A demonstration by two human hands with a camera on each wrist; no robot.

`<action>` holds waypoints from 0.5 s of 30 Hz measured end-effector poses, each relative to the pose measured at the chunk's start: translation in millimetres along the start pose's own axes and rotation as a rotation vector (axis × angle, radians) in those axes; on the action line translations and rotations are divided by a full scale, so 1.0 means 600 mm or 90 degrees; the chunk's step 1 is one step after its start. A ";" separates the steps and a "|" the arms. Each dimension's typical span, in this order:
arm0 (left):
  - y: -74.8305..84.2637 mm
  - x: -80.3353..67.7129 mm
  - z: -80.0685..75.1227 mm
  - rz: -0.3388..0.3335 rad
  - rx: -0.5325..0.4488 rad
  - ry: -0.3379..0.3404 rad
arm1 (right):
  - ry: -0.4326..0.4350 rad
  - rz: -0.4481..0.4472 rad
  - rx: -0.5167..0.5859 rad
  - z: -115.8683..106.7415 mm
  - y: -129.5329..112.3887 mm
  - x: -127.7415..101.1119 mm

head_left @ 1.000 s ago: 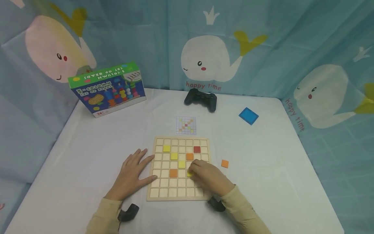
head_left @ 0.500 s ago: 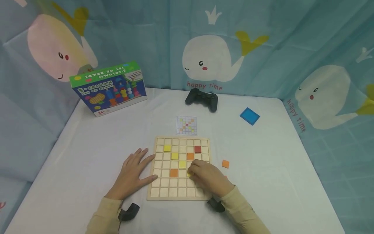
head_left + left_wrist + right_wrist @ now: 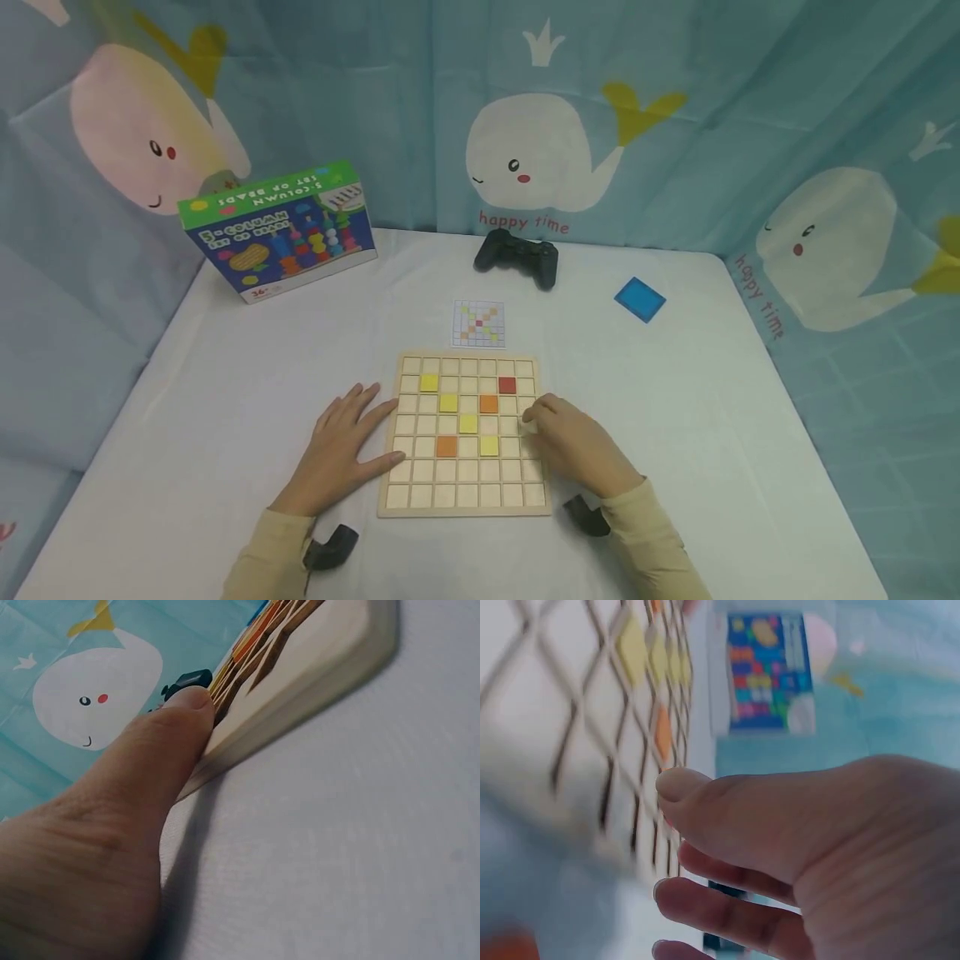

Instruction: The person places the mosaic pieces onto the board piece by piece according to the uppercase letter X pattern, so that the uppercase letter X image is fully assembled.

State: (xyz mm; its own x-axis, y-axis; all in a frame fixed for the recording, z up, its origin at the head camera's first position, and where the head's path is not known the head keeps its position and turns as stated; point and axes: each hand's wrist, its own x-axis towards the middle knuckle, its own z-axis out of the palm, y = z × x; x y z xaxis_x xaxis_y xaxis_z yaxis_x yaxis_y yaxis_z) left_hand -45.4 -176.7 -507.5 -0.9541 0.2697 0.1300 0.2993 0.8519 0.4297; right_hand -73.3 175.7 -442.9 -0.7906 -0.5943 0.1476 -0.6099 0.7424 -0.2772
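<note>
A wooden grid board lies on the white table. Yellow tiles run in a diagonal down to the yellow tile; there are also two orange tiles and a red one. My left hand lies flat on the table, fingers straight, its thumb against the board's left edge. My right hand hovers over the board's right edge, its fingers loosely curled and holding nothing. An orange blur shows below it in the right wrist view.
A small pattern card lies just beyond the board. Farther back are a black game controller, a blue square and a colourful toy box. A whale-print curtain surrounds the table.
My right hand has let go of the yellow tile, now lying in its cell, and moved right to the board's edge, covering the loose orange tile. The left hand has stayed still.
</note>
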 end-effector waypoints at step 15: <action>-0.001 0.000 0.002 0.010 -0.004 0.010 | 0.007 0.185 0.012 -0.021 0.073 -0.062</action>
State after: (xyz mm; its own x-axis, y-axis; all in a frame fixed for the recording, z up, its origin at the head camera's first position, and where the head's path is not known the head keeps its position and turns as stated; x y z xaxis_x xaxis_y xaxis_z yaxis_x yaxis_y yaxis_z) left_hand -45.5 -176.6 -508.7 -0.9494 0.2752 0.1510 0.3138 0.8448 0.4334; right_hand -71.4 234.5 -448.5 -0.9325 -0.3545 0.0698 -0.3571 0.8750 -0.3269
